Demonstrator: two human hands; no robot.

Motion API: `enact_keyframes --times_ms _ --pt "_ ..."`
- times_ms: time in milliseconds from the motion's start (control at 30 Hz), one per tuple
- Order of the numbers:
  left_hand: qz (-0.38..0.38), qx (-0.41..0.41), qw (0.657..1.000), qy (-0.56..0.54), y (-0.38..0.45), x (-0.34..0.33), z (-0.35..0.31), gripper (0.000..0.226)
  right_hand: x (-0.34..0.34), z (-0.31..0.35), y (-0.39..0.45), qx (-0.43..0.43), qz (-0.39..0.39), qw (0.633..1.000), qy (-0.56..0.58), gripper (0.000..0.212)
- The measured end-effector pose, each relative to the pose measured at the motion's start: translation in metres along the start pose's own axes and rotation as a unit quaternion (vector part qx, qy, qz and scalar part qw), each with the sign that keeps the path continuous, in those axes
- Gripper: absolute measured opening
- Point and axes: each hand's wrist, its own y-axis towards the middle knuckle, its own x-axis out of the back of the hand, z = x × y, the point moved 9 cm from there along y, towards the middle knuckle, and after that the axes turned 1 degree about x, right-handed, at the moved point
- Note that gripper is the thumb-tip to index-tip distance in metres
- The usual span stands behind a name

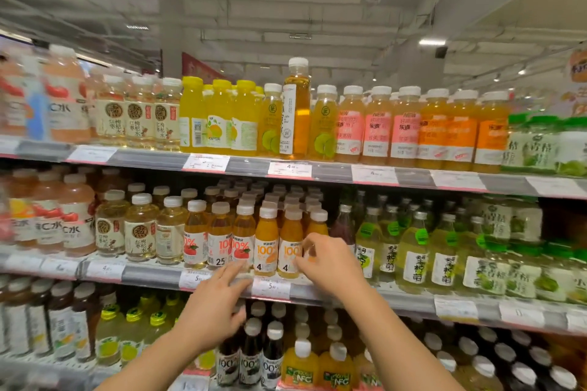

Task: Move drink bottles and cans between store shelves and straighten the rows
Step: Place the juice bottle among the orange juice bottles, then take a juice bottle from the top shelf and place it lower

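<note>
Head view: my right hand (330,260) pinches a small orange-juice plastic bottle (317,232) at three o'clock of its row; my left hand (216,301), open-fingered, touches the grey shelf edge (146,276).

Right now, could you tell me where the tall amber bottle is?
The tall amber bottle stands on the top shelf, centre of the head view, between two lime-label bottles.

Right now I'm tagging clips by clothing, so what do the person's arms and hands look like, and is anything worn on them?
Both forearms are bare as far as the picture shows: no sleeves in view. The left hand and the right hand wear no gloves, and no watch, bracelet or ring can be seen. Fingernails look short and unpainted, though motion blur makes small details uncertain.
</note>
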Motion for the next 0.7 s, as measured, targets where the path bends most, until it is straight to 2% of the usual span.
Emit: enact_keyframes --times_ms 400,567,700 --pt "-0.188 -0.018 0.982 0.023 0.03 0.176 -0.009 0.051 0.109 0.044 0.004 0.105 -0.09 0.99 -0.005 0.037" --pt "-0.226 -0.02 0.974 0.013 0.057 0.205 0.008 0.054 0.152 0.074 0.036 0.134 -0.133 0.982 -0.017 0.038" --pt "-0.212 -0.01 0.977 0.022 0.079 0.203 0.027 0.063 0.181 0.102 0.07 0.137 -0.172 0.976 -0.01 0.038"
